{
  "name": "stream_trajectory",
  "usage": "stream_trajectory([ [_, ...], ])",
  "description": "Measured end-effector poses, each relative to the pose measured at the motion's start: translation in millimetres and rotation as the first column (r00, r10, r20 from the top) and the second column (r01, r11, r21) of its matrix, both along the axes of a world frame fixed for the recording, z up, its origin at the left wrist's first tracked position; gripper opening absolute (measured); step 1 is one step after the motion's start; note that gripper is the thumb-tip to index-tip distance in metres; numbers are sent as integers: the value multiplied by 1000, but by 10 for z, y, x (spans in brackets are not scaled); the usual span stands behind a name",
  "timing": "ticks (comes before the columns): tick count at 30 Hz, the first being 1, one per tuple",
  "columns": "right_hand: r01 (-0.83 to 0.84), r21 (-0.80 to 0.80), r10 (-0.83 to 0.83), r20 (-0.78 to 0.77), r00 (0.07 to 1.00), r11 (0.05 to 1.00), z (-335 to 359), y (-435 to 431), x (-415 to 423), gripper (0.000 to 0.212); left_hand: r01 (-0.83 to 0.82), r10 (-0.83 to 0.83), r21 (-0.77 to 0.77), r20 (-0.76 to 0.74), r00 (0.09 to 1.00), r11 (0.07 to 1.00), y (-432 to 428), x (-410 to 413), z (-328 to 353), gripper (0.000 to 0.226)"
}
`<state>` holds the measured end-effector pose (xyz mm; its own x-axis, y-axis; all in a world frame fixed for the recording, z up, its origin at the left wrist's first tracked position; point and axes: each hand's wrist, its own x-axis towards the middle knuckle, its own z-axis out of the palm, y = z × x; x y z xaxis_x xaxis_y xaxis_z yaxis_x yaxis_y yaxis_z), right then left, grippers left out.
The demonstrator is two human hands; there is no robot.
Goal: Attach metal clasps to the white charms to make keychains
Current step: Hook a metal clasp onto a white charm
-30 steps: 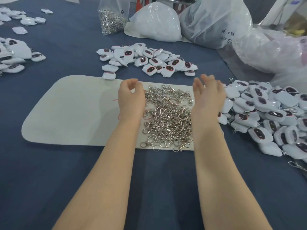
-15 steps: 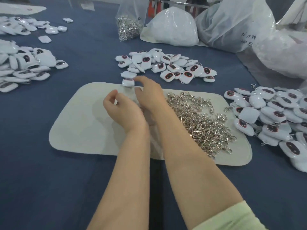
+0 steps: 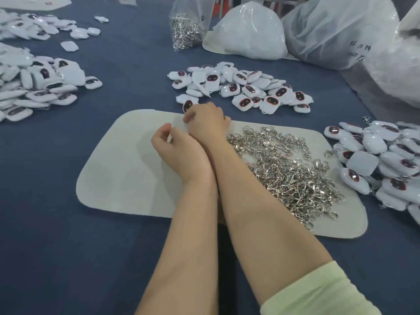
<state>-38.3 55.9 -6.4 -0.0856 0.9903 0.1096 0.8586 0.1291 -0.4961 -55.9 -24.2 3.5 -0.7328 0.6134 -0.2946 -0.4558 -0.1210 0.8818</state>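
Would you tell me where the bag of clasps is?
Head view: far centre of the table, the bag of clasps stands just left of the white sack, beyond the middle charm pile.

White charms (image 3: 241, 89), silver clasps (image 3: 291, 178), navy tablecloth (image 3: 68, 246), cream mat (image 3: 118, 173).

The blue worktop (image 3: 68, 246) carries a pale mat (image 3: 127, 178). Heaps of white charms (image 3: 241, 87) lie around it, with plastic bags (image 3: 250, 30) behind.

Four heaps of white charms (image 3: 241, 87) — two left of the left hand (image 3: 179, 151), one ahead, one right of the right hand (image 3: 206, 121); one loose clasp pile (image 3: 291, 169), one clasp bag (image 3: 186, 30).
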Motion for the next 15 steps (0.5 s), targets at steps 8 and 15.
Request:
stream_trajectory([
  [8, 29, -38, -45, -562, 826, 999, 309, -405, 516, 24, 338, -356, -110, -271, 894, 935, 34, 219, -29, 38],
  [15, 40, -60, -64, -454, 889, 997, 309, -751, 1025, 22, 489, -486, -101, -396, 779, 866, 8, 403, -41, 14],
])
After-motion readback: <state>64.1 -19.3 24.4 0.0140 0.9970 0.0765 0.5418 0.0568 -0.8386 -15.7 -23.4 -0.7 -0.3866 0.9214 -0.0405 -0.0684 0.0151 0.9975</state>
